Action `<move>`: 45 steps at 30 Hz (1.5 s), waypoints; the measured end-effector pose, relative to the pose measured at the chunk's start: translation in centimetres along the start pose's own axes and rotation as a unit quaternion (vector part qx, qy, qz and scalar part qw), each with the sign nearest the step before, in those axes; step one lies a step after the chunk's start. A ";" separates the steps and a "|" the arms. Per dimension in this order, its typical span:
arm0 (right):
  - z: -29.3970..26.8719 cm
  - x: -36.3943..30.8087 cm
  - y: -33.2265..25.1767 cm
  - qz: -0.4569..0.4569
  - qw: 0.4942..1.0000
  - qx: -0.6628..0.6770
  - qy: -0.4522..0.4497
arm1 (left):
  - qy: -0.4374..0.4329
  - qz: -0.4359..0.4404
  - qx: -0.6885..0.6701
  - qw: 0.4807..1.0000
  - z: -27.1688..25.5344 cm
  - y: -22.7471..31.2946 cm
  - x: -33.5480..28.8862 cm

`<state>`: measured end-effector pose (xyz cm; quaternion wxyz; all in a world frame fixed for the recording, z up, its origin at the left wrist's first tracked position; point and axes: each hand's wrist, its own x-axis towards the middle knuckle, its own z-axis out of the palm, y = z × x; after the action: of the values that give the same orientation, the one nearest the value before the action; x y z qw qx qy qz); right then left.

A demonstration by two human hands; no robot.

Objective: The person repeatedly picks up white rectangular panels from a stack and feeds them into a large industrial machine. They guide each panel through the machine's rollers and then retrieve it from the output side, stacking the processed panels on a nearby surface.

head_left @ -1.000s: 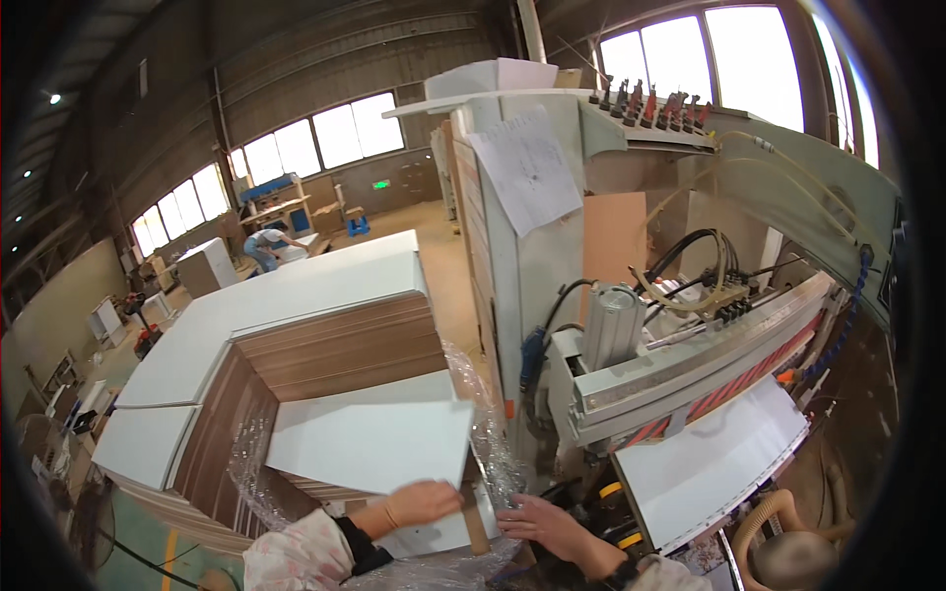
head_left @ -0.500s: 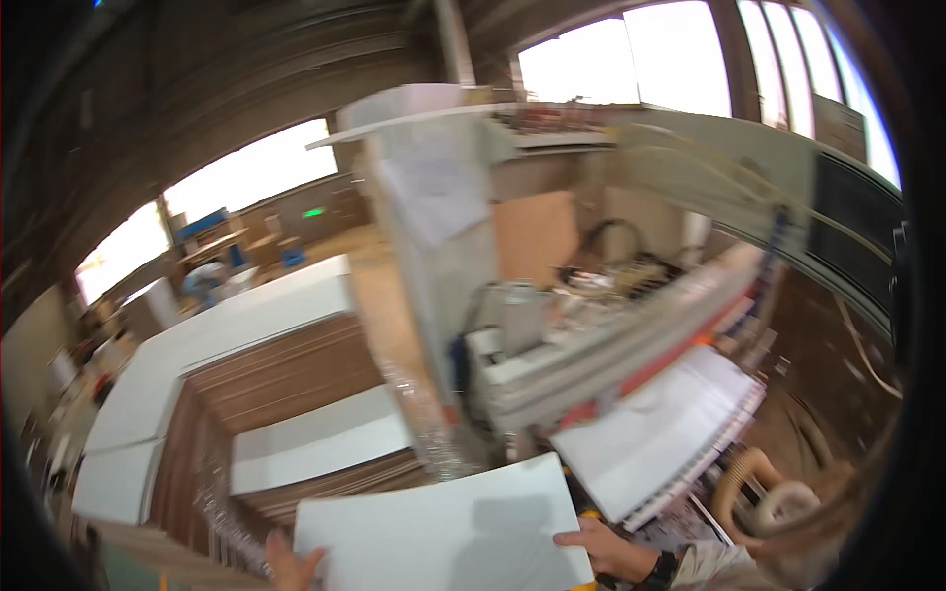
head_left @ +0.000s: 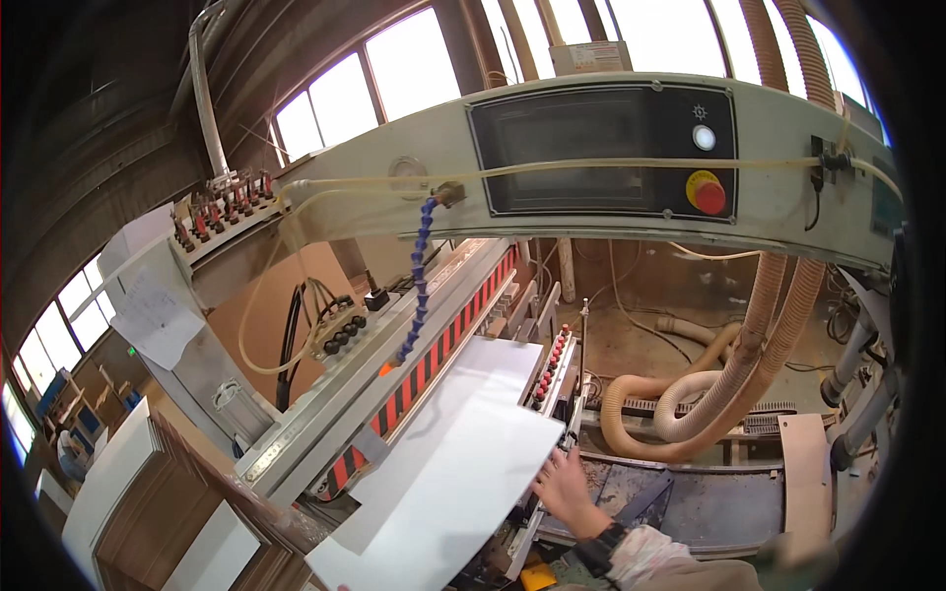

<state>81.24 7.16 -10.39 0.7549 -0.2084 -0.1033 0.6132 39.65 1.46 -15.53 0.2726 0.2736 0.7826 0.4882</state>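
Note:
A large white panel (head_left: 448, 492) slants across the lower middle, its far part overlapping another white panel (head_left: 493, 366) that lies along the machine's bed. My right hand (head_left: 570, 492), with a dark band at the wrist, grips the near panel's right edge close to its far corner. Of my left hand (head_left: 343, 588) only a fingertip shows, at the lower edge of the picture by the panel's near left corner; its other fingers are out of sight.
Above the panels spans a pale machine beam with a dark control panel (head_left: 591, 148) and red stop button (head_left: 708, 193). A blue jointed hose (head_left: 418, 276) hangs before a red-and-black striped rail (head_left: 434, 360). Ribbed ducts (head_left: 631, 419) coil at right. Stacked boards (head_left: 118, 473) stand left.
My view has swung right, from the board stack toward the machine. The panel has come with my hands and now overlaps the panel on the bed. My left hand has nearly left the picture.

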 end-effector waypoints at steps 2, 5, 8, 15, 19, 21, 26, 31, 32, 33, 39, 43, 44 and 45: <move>0.2 2.6 2.6 -0.122 0.975 -0.185 0.009 | -0.065 0.018 -0.030 0.997 3.8 0.6 0.5; 3.4 5.6 6.9 -0.146 0.916 -0.352 0.128 | -0.236 0.066 -0.031 0.969 6.6 -4.7 7.4; 3.2 8.7 9.0 -0.231 0.836 -0.465 0.175 | -0.296 0.036 -0.065 0.952 8.7 1.5 5.0; 2.7 13.2 9.4 -0.277 0.754 -0.544 0.242 | -0.271 0.128 0.174 0.938 8.8 12.4 -0.3; 1.6 16.0 9.3 -0.272 0.747 -0.555 0.243 | -0.287 0.184 0.012 0.940 12.1 7.0 4.0; 0.9 18.0 10.3 -0.287 0.756 -0.545 0.225 | -0.233 0.215 0.039 0.948 11.0 9.3 2.7; -3.7 21.5 11.3 -0.248 0.862 -0.414 0.158 | -0.301 0.212 0.104 0.924 10.1 8.9 3.5; 1.0 14.6 5.0 -0.384 0.703 -0.566 0.193 | -0.305 0.271 -0.078 0.910 12.1 7.4 2.4; 2.6 13.2 5.6 -0.407 0.692 -0.566 0.187 | -0.333 0.306 -0.105 0.886 12.6 6.7 2.0; 4.3 12.0 6.6 -0.422 0.685 -0.567 0.176 | -0.325 0.361 -0.121 0.866 14.4 4.7 1.5; 10.0 8.5 15.2 -0.399 0.701 -0.582 0.105 | -0.470 0.231 -0.006 0.852 7.6 11.3 0.0; 10.7 7.2 16.7 -0.379 0.707 -0.587 0.108 | -0.480 0.251 -0.026 0.841 8.0 10.3 0.1; 10.7 6.9 16.7 -0.375 0.705 -0.591 0.113 | -0.487 0.260 -0.036 0.833 7.9 10.2 0.3; 10.8 6.8 16.9 -0.372 0.709 -0.589 0.110 | -0.484 0.271 -0.047 0.831 7.7 10.0 0.5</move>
<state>63.43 18.53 -8.91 0.6523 -0.6214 -0.4284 0.0699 46.30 10.28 -9.38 0.4858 0.6626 0.4215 0.3838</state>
